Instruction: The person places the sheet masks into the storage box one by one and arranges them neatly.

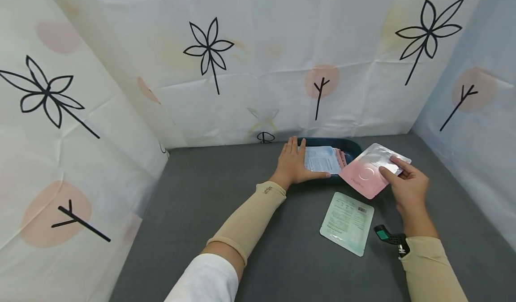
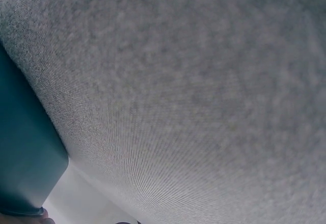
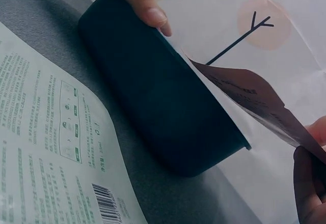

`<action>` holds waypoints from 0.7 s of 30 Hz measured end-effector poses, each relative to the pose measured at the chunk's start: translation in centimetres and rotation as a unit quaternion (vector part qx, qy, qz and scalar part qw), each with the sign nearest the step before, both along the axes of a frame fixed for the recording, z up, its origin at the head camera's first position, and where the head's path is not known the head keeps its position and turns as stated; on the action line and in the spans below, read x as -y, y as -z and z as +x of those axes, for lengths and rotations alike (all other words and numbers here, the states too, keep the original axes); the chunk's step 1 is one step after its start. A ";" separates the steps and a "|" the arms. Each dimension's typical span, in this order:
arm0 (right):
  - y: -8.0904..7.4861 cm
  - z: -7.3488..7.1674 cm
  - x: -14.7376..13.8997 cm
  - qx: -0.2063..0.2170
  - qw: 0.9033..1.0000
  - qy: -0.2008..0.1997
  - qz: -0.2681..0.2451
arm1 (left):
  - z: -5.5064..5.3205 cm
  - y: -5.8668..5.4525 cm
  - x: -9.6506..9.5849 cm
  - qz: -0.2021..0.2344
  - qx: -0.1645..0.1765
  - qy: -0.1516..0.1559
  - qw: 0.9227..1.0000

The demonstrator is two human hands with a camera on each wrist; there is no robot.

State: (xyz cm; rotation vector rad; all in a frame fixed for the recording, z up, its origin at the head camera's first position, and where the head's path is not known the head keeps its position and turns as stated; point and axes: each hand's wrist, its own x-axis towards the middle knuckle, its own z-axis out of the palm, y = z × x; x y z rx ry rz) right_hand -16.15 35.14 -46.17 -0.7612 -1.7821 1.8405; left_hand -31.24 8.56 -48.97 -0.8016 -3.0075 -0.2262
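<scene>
My right hand (image 1: 411,190) pinches a pink and silver foil sachet (image 1: 364,172) between thumb and fingers, its left corner over the right end of a dark teal tub (image 1: 350,146). In the right wrist view, the sachet (image 3: 254,99) stands tilted above the tub's rim. My left hand (image 1: 294,161) rests on the left part of the tub with spread fingers, its thumb along the near rim. Inside the tub lie a pale blue printed sachet (image 1: 322,159) and pink sachets (image 1: 340,157), partly hidden.
A pale green printed sachet (image 1: 347,223) lies flat on the grey tabletop (image 1: 294,248), in front of the tub. White patterned cloth (image 1: 262,60) hangs behind the table and along both sides. The right wrist wears a black strap (image 1: 397,238).
</scene>
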 end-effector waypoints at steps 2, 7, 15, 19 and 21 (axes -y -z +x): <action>0.3 -0.3 0.1 0.001 1.000 0.008 -0.004 | 0.2 -0.2 0.1 0.000 -0.005 -0.001 1.000; 0.8 -1.0 0.5 0.000 1.000 0.021 0.008 | 0.4 -0.4 0.1 -0.003 -0.007 -0.001 1.000; 1.3 -1.4 1.1 -0.004 1.000 0.025 0.013 | 0.0 -0.2 -0.1 -0.007 0.000 0.000 1.000; 1.4 -1.6 1.4 -0.002 1.000 0.024 0.009 | -0.3 0.1 -0.2 -0.015 0.011 -0.006 1.000; 1.5 -1.6 1.5 0.004 1.000 0.025 0.006 | -0.4 0.3 -0.2 -0.016 0.013 -0.007 1.000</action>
